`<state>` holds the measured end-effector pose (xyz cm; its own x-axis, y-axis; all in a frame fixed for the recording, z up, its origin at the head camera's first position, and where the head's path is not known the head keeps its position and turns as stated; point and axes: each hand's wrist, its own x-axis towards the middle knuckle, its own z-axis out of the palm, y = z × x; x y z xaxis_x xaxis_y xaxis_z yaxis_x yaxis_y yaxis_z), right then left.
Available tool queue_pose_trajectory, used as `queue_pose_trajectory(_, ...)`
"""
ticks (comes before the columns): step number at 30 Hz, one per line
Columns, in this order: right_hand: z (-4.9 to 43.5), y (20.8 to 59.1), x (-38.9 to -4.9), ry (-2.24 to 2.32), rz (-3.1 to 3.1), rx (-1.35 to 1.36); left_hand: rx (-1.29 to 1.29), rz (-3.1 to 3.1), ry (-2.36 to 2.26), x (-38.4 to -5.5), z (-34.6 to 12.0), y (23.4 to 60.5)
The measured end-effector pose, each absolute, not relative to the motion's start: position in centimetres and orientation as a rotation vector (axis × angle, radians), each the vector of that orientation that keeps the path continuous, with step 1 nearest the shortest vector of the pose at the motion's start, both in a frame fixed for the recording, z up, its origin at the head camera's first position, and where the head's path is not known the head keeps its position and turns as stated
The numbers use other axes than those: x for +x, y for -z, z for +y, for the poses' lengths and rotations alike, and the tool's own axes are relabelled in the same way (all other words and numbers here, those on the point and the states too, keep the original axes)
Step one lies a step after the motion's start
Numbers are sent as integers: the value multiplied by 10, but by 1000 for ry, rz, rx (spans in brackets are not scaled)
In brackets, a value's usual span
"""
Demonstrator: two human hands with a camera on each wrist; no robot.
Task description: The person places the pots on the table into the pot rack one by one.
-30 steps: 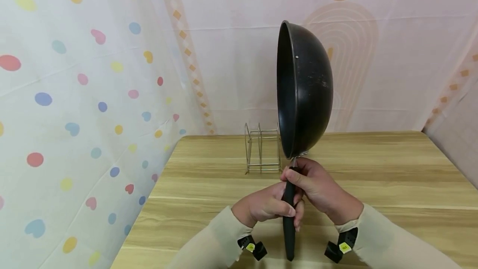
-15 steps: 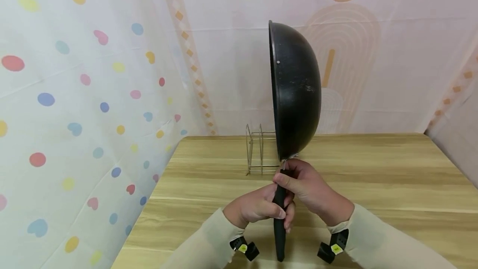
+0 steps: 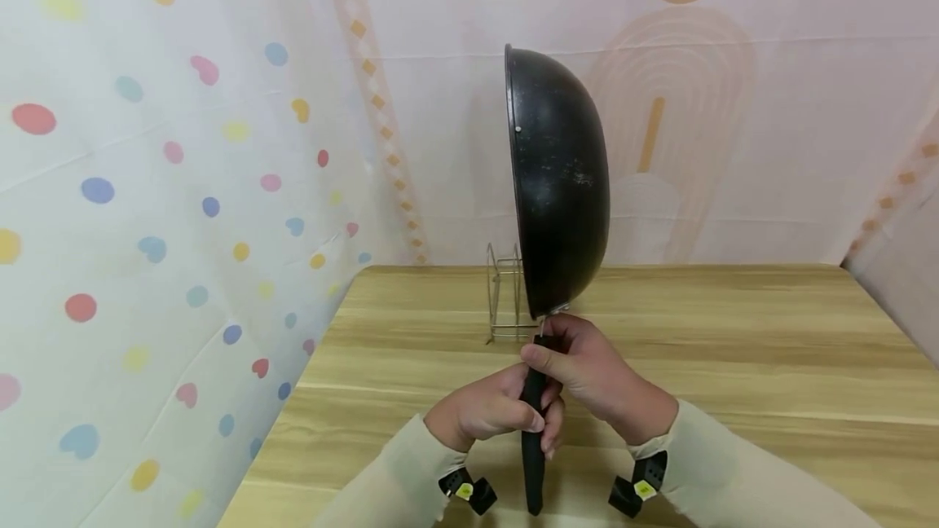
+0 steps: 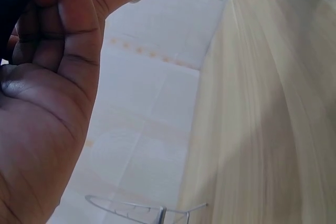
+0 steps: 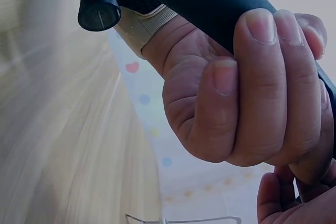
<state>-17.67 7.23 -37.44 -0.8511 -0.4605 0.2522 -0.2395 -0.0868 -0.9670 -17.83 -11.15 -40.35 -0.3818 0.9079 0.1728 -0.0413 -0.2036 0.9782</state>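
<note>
A black wok [image 3: 561, 178] is held upright above the table, its open side facing left and its handle [image 3: 534, 471] pointing down. My left hand [image 3: 491, 407] grips the middle of that handle, thumb across the front; the right wrist view shows the left hand's curled fingers [image 5: 262, 77] around it. Higher up, just below the wok's base, my right hand [image 3: 597, 377] holds the top of the handle with its thumb over the near side. Behind the wok stands a wire rack [image 3: 506, 296], its right part hidden by the wok.
The wood-grain table [image 3: 734, 349] extends on both sides of the hands. A dotted curtain [image 3: 183, 267] hangs at the left, and a pale patterned cloth [image 3: 440, 104] covers the back. A wrist camera [image 3: 467, 489] sits on each sleeve.
Both hands have shifted left together with the wok, which now hides more of the rack. The wok has turned slightly, so its inside no longer shows. The grip looks the same.
</note>
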Motion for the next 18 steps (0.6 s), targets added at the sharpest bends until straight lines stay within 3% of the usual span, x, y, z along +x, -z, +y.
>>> queue_pose_trajectory(18,56,379,-182,2003,2056,-695,1051,1302,-1729,-181,-124,417)
